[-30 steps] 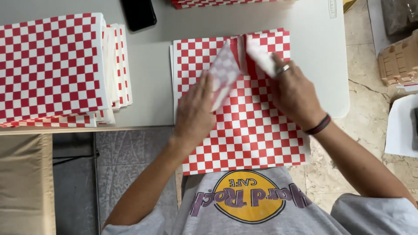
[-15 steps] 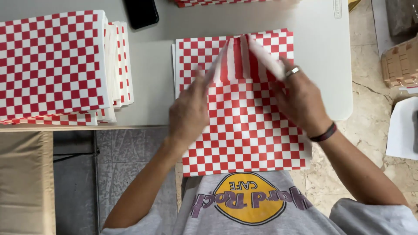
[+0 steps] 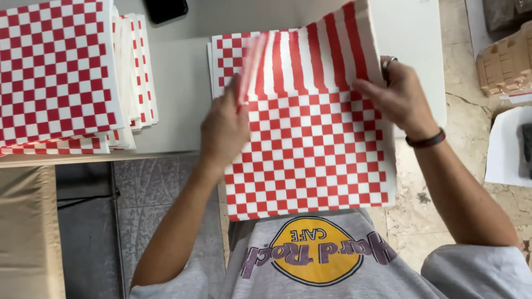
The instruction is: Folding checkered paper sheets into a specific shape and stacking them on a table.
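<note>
Sheet: red-and-white checkered paper sheet [image 3: 310,155], far edge lifted, near edge overhanging the tabletop [image 3: 183,94] toward the lap.
Left hand [image 3: 224,127]: fingers closed, pinching the raised left edge.
Right hand [image 3: 399,99]: fingers curled, gripping the lifted right corner.
Surface: pale tabletop; checkered paper stack [image 3: 61,72] at left, well apart.
Edges: dark phone [image 3: 166,8] at far rim; stone floor [image 3: 476,138] right.

A dark phone [image 3: 165,8] lies beyond the checkered paper stack [image 3: 55,72].
</note>
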